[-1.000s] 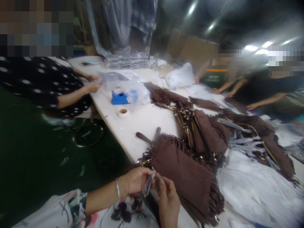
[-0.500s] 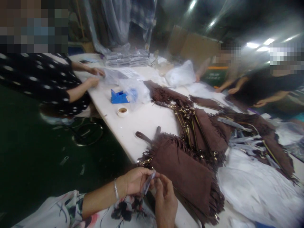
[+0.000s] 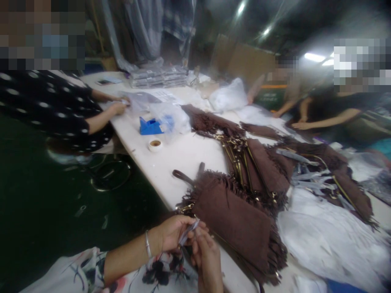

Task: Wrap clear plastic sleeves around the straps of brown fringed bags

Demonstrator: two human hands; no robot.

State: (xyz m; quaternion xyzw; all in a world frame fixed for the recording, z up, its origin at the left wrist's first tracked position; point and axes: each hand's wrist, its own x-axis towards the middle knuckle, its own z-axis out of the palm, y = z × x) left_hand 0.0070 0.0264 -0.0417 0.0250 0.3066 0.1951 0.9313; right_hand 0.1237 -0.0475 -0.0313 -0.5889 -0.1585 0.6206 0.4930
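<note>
Dim room: dark green floor (image 3: 61,211) off to the left of the left hand (image 3: 172,232), ceiling lights (image 3: 314,57) lit far beyond the right hand (image 3: 208,260). One white bench (image 3: 195,156), edge just beyond both hands, runs ahead and right, cluttered.

Counts, big to small:
- Co-workers: at least 3. Polka-dot sleeve (image 3: 64,108) ahead-left of the hands; bare forearm (image 3: 287,108) and dark top (image 3: 345,108) far right, across the bench.
- Fringed brown pouches: at least 4, overlapping, exact number not readable. Nearest pouch (image 3: 235,211) just beyond the right hand, rest piled behind it.
- White plastic heap (image 3: 330,244): 1, well right of the hands.
- Grey pack stacks (image 3: 146,79): 2 side by side, far ahead.
- Blue tape dispenser (image 3: 149,127): 1, ahead-left.
- Tape roll (image 3: 155,145): 1, nearer the hands than the dispenser.
- Bracelet (image 3: 148,244): 1, left wrist.
- Greyish strip (image 3: 187,235): 1, between the hands. Left thumb and fingers pinch it; right fingertips bunched against it, too blurred to tell if they grip.
</note>
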